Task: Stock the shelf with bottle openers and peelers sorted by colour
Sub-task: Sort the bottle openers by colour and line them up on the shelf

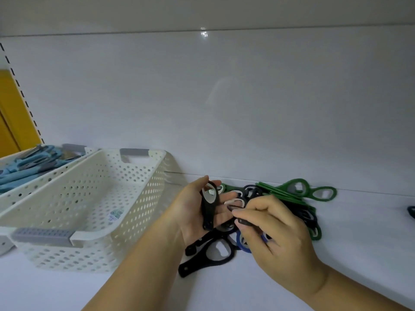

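A heap of bottle openers lies on the white shelf [336, 254] right of centre: green ones [298, 189] at the back, dark blue ones [252, 191] in the middle, black ones [215, 252] at the front. My left hand [193, 212] is palm up over the heap's left side and holds a black bottle opener [210, 205] upright against its fingers. My right hand [276, 234] pinches the end of another black opener [243, 221] just right of it, over the heap.
An empty white perforated basket [139, 198] stands left of the heap. Behind it at the far left, a second basket [33, 187] holds light blue peelers [29, 167]. A dark object [411, 211] shows at the right edge. The shelf's back wall is close behind.
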Available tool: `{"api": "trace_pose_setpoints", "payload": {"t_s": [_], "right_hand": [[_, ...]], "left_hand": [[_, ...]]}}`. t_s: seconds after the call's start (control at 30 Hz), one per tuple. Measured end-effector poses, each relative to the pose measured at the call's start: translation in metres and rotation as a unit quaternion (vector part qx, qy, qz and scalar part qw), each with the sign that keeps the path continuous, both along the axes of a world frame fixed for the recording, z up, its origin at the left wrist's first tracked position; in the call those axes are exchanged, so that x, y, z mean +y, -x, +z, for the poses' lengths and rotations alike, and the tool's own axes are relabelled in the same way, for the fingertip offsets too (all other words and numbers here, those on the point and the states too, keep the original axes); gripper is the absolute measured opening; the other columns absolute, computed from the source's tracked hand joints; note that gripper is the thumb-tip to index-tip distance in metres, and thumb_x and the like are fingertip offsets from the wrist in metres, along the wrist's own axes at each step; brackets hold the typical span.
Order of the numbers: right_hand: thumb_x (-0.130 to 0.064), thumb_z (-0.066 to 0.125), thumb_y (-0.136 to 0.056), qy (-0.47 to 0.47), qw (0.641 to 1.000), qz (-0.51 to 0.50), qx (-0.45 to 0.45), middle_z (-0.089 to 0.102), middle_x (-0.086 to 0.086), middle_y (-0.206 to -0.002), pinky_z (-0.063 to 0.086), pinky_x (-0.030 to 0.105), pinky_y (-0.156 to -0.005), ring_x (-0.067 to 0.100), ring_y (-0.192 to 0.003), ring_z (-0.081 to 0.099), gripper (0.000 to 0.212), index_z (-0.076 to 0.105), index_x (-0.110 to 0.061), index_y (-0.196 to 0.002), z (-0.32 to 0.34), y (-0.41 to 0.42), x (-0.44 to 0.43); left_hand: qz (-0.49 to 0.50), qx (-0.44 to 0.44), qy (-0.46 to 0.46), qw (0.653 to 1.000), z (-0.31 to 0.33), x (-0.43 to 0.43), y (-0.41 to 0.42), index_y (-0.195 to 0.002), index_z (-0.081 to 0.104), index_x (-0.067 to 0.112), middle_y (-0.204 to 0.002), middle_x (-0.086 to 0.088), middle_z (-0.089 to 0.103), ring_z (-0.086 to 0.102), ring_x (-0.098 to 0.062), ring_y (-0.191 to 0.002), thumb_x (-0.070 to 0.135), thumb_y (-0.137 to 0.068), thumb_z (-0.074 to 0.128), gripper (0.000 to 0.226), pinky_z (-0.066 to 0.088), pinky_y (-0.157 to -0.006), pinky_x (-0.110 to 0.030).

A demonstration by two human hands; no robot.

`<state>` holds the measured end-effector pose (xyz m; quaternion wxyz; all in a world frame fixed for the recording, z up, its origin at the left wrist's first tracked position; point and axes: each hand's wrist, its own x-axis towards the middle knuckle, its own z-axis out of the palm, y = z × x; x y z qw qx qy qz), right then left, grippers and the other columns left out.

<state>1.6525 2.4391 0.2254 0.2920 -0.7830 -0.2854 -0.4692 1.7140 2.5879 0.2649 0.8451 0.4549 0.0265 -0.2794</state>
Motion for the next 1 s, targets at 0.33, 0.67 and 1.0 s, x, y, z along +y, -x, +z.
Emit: {"api": "trace_pose_setpoints", "payload": {"t_s": [0.33, 0.67, 1.0], "right_hand": [[-0.016, 0.063, -0.080, 0.035, 0.996, 0.009, 0.077, 0.062, -0.005, -0.106, 0.050, 0.028, -0.085, 0.009, -0.098, 0.060, 0.032, 0.069, -0.011, -0.111, -0.008, -0.005, -0.001], [-0.022, 0.067, -0.070, 0.146, 0.945, -0.228, 0.185, 0.058, 0.004, -0.124, 0.045, 0.044, -0.094, 0.026, -0.116, 0.054, 0.033, 0.068, -0.024, -0.103, -0.025, -0.024, -0.015], [-0.012, 0.056, -0.093, -0.148, 0.959, -0.137, 0.200, 0.059, -0.010, -0.080, 0.040, 0.010, -0.067, 0.005, -0.072, 0.055, 0.016, 0.057, -0.025, -0.084, -0.007, -0.023, -0.021]], "left_hand": [[-0.020, -0.024, -0.009, 0.999, -0.006, -0.012, 0.011, -0.110, 0.057, 0.013, -0.070, -0.013, 0.065, 0.062, -0.021, -0.050, -0.001, -0.090, 0.045, 0.027, 0.051, -0.044, -0.026], [0.043, 0.042, -0.059, 0.996, -0.001, -0.003, 0.006, -0.089, 0.062, 0.008, -0.083, -0.010, 0.069, 0.056, -0.013, -0.041, 0.018, -0.089, 0.056, 0.011, 0.038, -0.031, -0.014], [0.095, 0.050, 0.032, 0.994, 0.001, 0.004, 0.000, -0.087, 0.058, 0.013, -0.070, -0.011, 0.067, 0.058, -0.017, -0.045, 0.029, -0.095, 0.042, 0.024, 0.040, -0.036, -0.014]]}}
